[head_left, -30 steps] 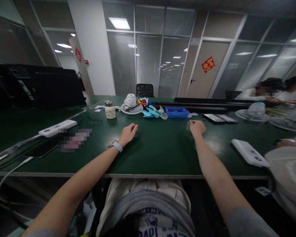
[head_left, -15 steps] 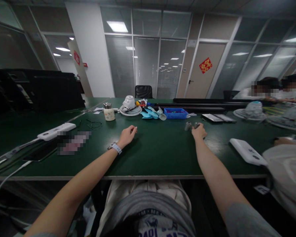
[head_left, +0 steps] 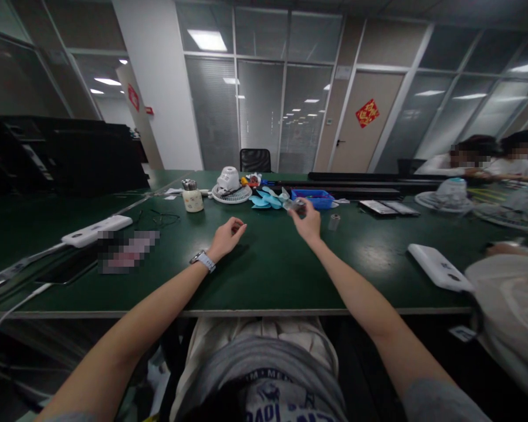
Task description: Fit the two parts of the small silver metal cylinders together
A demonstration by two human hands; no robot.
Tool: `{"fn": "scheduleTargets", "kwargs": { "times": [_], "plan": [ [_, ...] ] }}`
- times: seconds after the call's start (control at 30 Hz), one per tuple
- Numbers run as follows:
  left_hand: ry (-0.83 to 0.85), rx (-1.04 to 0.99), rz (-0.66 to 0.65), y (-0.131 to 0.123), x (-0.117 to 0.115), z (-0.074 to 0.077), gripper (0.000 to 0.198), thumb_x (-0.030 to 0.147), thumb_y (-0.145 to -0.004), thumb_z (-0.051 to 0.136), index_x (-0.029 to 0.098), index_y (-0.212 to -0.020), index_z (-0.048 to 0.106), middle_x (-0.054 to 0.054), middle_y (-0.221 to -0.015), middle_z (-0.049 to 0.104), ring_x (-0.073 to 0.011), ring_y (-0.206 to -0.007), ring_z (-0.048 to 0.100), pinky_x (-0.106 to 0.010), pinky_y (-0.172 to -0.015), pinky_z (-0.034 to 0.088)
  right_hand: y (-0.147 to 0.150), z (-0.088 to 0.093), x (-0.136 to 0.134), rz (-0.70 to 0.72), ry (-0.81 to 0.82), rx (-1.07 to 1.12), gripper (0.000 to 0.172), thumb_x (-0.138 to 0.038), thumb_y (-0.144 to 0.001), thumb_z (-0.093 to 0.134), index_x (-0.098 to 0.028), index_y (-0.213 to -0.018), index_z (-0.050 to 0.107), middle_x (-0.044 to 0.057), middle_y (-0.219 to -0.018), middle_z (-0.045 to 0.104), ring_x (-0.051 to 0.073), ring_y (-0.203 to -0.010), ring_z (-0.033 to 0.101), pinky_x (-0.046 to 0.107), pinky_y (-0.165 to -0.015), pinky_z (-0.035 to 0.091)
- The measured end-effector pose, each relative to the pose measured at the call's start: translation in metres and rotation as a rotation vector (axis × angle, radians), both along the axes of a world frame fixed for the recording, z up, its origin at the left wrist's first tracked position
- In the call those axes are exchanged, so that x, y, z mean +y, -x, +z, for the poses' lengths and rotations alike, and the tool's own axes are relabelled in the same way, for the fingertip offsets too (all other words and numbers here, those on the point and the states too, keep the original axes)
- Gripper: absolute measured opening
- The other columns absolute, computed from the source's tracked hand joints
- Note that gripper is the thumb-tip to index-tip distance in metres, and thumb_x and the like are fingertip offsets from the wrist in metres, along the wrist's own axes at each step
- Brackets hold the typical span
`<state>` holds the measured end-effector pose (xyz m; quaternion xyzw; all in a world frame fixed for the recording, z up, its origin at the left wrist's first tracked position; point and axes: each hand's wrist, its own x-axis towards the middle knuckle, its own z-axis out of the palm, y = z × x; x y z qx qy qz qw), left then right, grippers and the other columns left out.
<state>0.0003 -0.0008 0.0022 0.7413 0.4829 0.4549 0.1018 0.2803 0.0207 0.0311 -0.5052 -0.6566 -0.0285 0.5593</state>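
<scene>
My right hand (head_left: pixel 308 221) is raised over the table, its thumb and fingers closed around a small grey metal cylinder (head_left: pixel 297 204). A matching metal cylinder (head_left: pixel 334 222) stands upright on the green table to the right of that hand. My left hand (head_left: pixel 229 235), with a watch on its wrist, rests near the table's middle. Its fingers are loosely curled, the thumb is apart from them, and no object shows in it. Light-blue fan blades (head_left: pixel 267 199) and a blue plastic basket (head_left: pixel 319 199) are just behind my right hand.
A white fan head and grille (head_left: pixel 231 190) and a cream bottle (head_left: pixel 192 198) are at the back left. White power strips (head_left: pixel 97 230) (head_left: pixel 440 268) lie on both sides. Flat packs (head_left: pixel 385 208) are at the back right. People sit on the far right.
My right hand has picked up one of the two metal cylinders and carried it left, in front of the blue basket. The other cylinder stays put. My left hand has barely moved.
</scene>
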Motion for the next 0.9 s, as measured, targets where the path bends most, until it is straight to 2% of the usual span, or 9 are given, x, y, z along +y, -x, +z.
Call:
{"fn": "scheduleTargets", "kwargs": {
  "times": [0.03,0.1,0.17,0.23,0.37,0.57,0.73,0.9],
  "plan": [
    [-0.022,-0.006,-0.006,-0.001,-0.002,0.001,0.028,0.046,-0.087,0.054,0.021,-0.101,0.057,-0.004,-0.085,0.071,-0.0194,-0.077,0.066,-0.029,-0.067,0.049,0.023,-0.005,-0.005,0.133,0.036,-0.061,0.041,-0.039,-0.082,0.065,-0.023,-0.119,0.057,0.006,-0.100,0.070,0.020,-0.083,0.066,0.037,-0.089,0.042],
    [-0.077,-0.006,-0.018,-0.003,-0.006,0.005,0.031,0.043,-0.086,0.058,0.021,-0.108,0.054,-0.005,-0.091,0.072,-0.0206,-0.084,0.067,-0.032,-0.073,0.051,0.062,-0.014,-0.015,0.294,0.112,-0.161,0.038,-0.038,-0.078,0.071,-0.025,-0.112,0.061,0.002,-0.095,0.072,0.018,-0.079,0.067,0.039,-0.094,0.038],
    [-0.129,-0.013,-0.025,-0.006,-0.011,0.009,0.031,0.038,-0.086,0.058,0.021,-0.111,0.053,-0.007,-0.098,0.071,-0.0214,-0.092,0.067,-0.035,-0.081,0.051,0.086,-0.021,-0.023,0.362,0.177,-0.210,0.039,-0.036,-0.075,0.074,-0.024,-0.110,0.062,0.001,-0.091,0.072,0.017,-0.075,0.067,0.040,-0.095,0.035],
    [-0.161,-0.037,-0.024,-0.008,-0.014,0.012,0.028,0.035,-0.087,0.058,0.021,-0.111,0.053,-0.008,-0.103,0.070,-0.0219,-0.098,0.066,-0.037,-0.087,0.050,0.097,-0.025,-0.029,0.378,0.220,-0.230,0.042,-0.035,-0.073,0.076,-0.023,-0.111,0.061,0.000,-0.090,0.072,0.016,-0.074,0.067,0.039,-0.094,0.035],
    [-0.124,-0.060,-0.046,-0.012,-0.019,0.016,0.035,0.035,-0.084,0.063,0.021,-0.114,0.052,-0.008,-0.103,0.070,-0.0225,-0.102,0.066,-0.038,-0.092,0.049,0.095,-0.027,-0.036,0.376,0.249,-0.324,0.045,-0.037,-0.074,0.075,-0.022,-0.114,0.059,0.002,-0.092,0.072,0.018,-0.081,0.068,0.038,-0.091,0.034],
    [-0.023,-0.099,-0.073,-0.015,-0.022,0.018,0.048,0.036,-0.075,0.073,0.022,-0.116,0.052,-0.006,-0.100,0.070,-0.0215,-0.092,0.070,-0.034,-0.084,0.054,0.093,-0.028,-0.040,0.317,0.277,-0.337,0.046,-0.039,-0.076,0.072,-0.023,-0.117,0.059,0.003,-0.095,0.072,0.020,-0.087,0.067,0.037,-0.091,0.038],
    [-0.061,-0.090,-0.096,-0.018,-0.026,0.020,0.040,0.034,-0.077,0.070,0.021,-0.111,0.053,-0.004,-0.088,0.073,-0.0206,-0.087,0.071,-0.033,-0.082,0.055,0.093,-0.030,-0.038,0.345,0.279,-0.316,0.042,-0.041,-0.075,0.072,-0.024,-0.113,0.065,0.004,-0.102,0.072,0.021,-0.092,0.067,0.034,-0.091,0.042],
    [-0.128,-0.119,-0.036,-0.022,-0.027,0.021,0.025,0.034,-0.078,0.068,0.021,-0.091,0.052,-0.003,-0.085,0.073,-0.0202,-0.085,0.071,-0.032,-0.080,0.053,0.091,-0.036,-0.033,0.425,0.360,-0.179,0.041,-0.045,-0.073,0.073,-0.024,-0.107,0.069,0.003,-0.097,0.073,0.019,-0.081,0.068,0.028,-0.074,0.050]
  ]
}}
